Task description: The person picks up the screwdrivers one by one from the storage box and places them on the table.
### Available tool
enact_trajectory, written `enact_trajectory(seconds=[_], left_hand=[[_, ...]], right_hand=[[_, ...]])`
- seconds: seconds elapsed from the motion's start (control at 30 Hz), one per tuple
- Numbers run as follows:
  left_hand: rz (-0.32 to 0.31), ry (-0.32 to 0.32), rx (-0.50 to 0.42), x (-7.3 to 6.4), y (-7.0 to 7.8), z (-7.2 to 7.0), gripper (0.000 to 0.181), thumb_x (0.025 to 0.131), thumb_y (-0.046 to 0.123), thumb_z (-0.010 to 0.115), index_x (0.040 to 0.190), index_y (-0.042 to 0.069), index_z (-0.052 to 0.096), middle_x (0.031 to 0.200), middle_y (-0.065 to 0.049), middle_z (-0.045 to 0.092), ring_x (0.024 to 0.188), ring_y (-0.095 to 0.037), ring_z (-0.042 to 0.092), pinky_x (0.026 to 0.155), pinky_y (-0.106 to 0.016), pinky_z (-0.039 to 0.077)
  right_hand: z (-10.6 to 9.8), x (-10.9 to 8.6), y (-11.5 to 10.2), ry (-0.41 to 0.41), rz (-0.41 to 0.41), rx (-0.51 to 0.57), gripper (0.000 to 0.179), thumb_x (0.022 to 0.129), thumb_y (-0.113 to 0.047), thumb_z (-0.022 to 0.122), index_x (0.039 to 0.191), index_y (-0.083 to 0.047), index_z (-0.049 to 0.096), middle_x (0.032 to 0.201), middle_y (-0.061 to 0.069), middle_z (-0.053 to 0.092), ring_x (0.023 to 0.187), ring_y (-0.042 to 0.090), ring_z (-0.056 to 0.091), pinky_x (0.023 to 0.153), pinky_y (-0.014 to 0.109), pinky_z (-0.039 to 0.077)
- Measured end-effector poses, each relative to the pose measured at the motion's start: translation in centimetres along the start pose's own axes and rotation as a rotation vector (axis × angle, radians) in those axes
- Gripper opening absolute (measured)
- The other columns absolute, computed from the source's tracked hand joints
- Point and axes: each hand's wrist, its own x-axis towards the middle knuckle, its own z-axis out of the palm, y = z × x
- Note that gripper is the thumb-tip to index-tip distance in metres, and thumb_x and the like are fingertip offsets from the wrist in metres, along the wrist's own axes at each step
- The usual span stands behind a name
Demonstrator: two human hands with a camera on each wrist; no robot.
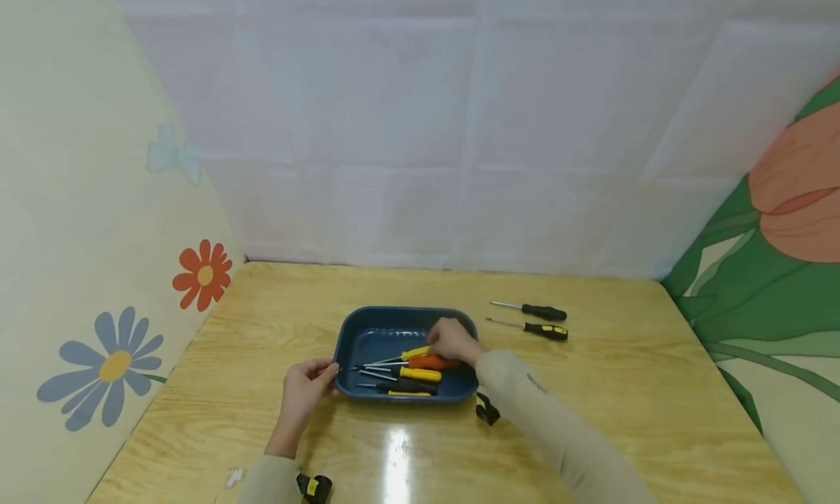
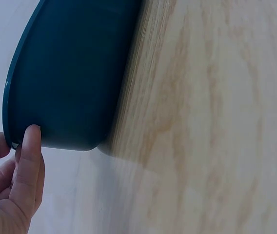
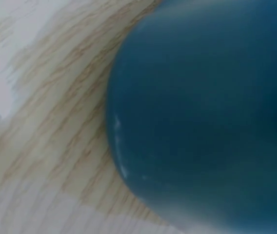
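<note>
A dark blue tray (image 1: 394, 316) stands on the table with several screwdrivers inside. At its left end, my left hand (image 1: 307, 384) pinches the rim; in the left wrist view that hand's fingers (image 2: 29, 161) press the outer wall, thumb over the edge. My right hand (image 1: 453, 341) reaches over the tray's right side and pinches a yellow-handled screwdriver (image 1: 415, 352) by the end of its handle. Just beneath lie an orange-handled screwdriver (image 1: 429, 362), a yellow-and-black one (image 1: 420, 374) and a black-handled one (image 1: 407, 388). The right wrist view shows only the tray's wall (image 3: 187, 107), with the hand hidden.
Two black-handled screwdrivers, an upper one (image 1: 545, 312) and a lower one with yellow marks (image 1: 546, 331), lie on the wooden table (image 1: 623, 387) right of the tray. A white scrap (image 1: 234, 478) is at the front left. A pale backdrop (image 1: 420, 125) rises behind.
</note>
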Motion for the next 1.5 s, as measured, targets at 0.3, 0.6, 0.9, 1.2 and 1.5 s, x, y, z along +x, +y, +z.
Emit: enact_trajectory(seconds=[0.3, 0.6, 0.9, 1.2, 1.5], left_hand=[[0.006, -0.003, 0.002, 0.0, 0.1, 0.0, 0.020, 0.084, -0.003, 0.060, 0.098, -0.017, 0.060, 0.072, -0.015, 0.060, 0.051, -0.012, 0.056, 0.049, -0.027, 0.055], [-0.005, -0.002, 0.001, 0.1, 0.2, 0.0, 0.020, 0.084, -0.003, 0.060, 0.099, -0.017, 0.060, 0.073, -0.015, 0.061, 0.051, -0.011, 0.057, 0.049, -0.024, 0.054], [-0.012, -0.004, -0.004, 0.2, 0.2, 0.0, 0.020, 0.085, -0.003, 0.060, 0.099, -0.016, 0.060, 0.074, -0.018, 0.060, 0.051, -0.012, 0.057, 0.050, -0.026, 0.055], [-0.005, -0.007, -0.001, 0.2, 0.3, -0.2, 0.019, 0.085, -0.003, 0.059, 0.099, -0.016, 0.060, 0.070, -0.012, 0.059, 0.050, -0.012, 0.057, 0.049, -0.026, 0.055], [-0.006, -0.018, 0.008, 0.2, 0.4, -0.2, 0.019, 0.085, -0.002, 0.059, 0.099, -0.016, 0.060, 0.071, -0.013, 0.060, 0.052, -0.014, 0.058, 0.051, -0.027, 0.055]], right_hand=[[0.1, 0.2, 0.5, -0.028, -0.087, -0.021, 0.004, 0.079, -0.007, 0.068, 0.077, -0.003, 0.068, 0.073, 0.002, 0.062, 0.063, 0.012, 0.051, 0.055, 0.023, 0.046], [0.0, 0.2, 1.2, 0.011, -0.088, 0.106, 0.004, 0.078, -0.006, 0.069, 0.077, -0.003, 0.068, 0.072, 0.002, 0.062, 0.062, 0.012, 0.052, 0.054, 0.022, 0.046], [-0.4, 0.4, 1.0, 0.079, -0.032, 0.249, 0.008, 0.079, -0.009, 0.068, 0.085, -0.003, 0.069, 0.081, 0.004, 0.065, 0.071, 0.014, 0.056, 0.062, 0.027, 0.051], [-0.7, -0.3, 0.6, -0.012, 0.117, 0.599, 0.021, 0.081, -0.010, 0.068, 0.099, -0.001, 0.067, 0.088, 0.007, 0.066, 0.073, 0.015, 0.062, 0.066, 0.028, 0.055], [-0.4, -0.6, 0.1, -0.084, 0.201, 0.893, 0.027, 0.083, -0.001, 0.064, 0.109, 0.006, 0.062, 0.100, 0.017, 0.065, 0.086, 0.022, 0.064, 0.075, 0.031, 0.055]])
